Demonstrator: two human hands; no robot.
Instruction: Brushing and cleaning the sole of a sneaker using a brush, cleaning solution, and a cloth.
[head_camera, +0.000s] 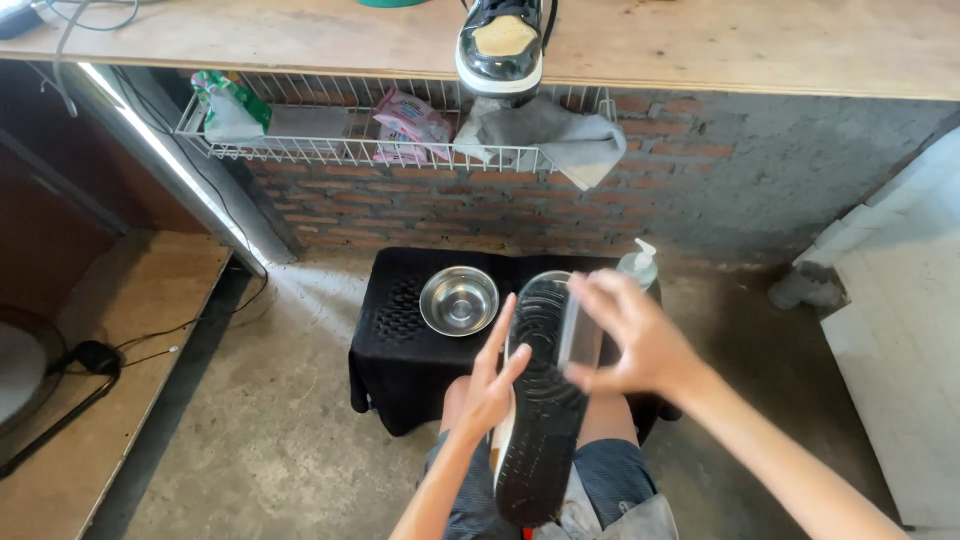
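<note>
Where the concrete floor (280, 420) meets a brick wall (420, 205), a long plywood shelf (700, 45) runs across the top of the view, with a white wire basket (330, 150) hung beneath it. A grey cloth (560, 135) drapes over the basket's right end; pink and green packets lie inside. One black and cream sneaker (500, 45) stands on the shelf edge above the cloth. A wooden platform (90, 380) lies at left with a black cable across it. A low stand under black fabric (400, 340) sits on the floor, bearing a steel bowl (459, 300) and a pump bottle (640, 262).

Over the person's lap, a second shoe (540, 400) is held sole-up. Left hand (490, 385) braces its edge, fingers extended and fairly wide. Right hand (635, 335) grips a blurred brush (580, 335) against the sole, fingers closed around it.
</note>
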